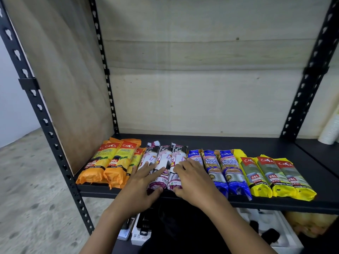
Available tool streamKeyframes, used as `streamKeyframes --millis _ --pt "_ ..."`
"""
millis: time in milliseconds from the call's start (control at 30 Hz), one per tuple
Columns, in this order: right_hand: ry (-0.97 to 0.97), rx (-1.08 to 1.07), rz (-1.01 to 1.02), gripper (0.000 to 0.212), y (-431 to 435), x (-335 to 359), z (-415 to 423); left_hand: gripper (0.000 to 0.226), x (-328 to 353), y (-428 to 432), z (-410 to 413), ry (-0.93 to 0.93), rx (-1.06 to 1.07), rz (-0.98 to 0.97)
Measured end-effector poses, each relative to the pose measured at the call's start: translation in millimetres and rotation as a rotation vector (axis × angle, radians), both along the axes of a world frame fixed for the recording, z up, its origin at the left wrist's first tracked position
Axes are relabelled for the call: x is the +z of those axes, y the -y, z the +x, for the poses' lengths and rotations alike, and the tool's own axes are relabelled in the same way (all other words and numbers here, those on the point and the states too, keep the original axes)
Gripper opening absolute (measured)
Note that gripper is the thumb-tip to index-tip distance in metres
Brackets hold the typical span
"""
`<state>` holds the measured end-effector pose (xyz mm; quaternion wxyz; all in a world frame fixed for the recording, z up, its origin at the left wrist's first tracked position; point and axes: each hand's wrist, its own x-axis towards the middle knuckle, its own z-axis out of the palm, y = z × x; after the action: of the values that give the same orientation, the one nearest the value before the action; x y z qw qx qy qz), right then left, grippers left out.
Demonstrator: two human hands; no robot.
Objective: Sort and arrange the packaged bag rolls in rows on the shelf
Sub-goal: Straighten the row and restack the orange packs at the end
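A person's two bare hands work over a row of packaged bag rolls on a black shelf (238,143) framed by slotted black uprights (29,92) and backed by pale wood board (201,70). At the far left, against a wooden side panel (60,70), lie the orange packs (102,165), three of them, the third partly tucked behind the second. Beside them come three white-and-purple packs (165,162) marked as drawstring bags. The left hand (141,187) lies flat on these, its fingers (146,166) spread and extended over the left and middle packs, thumb hooked at the near end of one; it presses rather than grips. The right hand (194,178) rests next to it on the third white-and-purple pack, fingers (180,166) bent and loosely open across the wrapper, thumb at the pack's front end, with the edge of the hand over the first of the blue packs (229,169). Three blue packs follow, side by side and angled slightly, their near ends reaching the shelf's front lip. Three yellow packs (271,178) close the row at the right, set a little further forward. All rolls lie lengthwise, front to back. Stacked white cups (330,131) stand on the adjoining shelf at the right edge. Below, boxes (141,233) and a white foam tray (278,230) sit in shadow.
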<state>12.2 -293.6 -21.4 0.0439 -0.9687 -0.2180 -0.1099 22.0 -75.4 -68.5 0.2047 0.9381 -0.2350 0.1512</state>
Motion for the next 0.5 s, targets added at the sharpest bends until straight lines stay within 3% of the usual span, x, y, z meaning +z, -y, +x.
streamKeyframes --millis 200,500 --pt "-0.035 -0.001 0.011 0.061 -0.9 -2.2 1.4 0.076 5.9 2.3 1.1 0.035 -0.006 0.165" --pt "-0.146 0.012 0.060 0.069 11.7 5.5 -1.0 0.074 -1.7 -0.4 3.5 0.116 -0.036 0.183"
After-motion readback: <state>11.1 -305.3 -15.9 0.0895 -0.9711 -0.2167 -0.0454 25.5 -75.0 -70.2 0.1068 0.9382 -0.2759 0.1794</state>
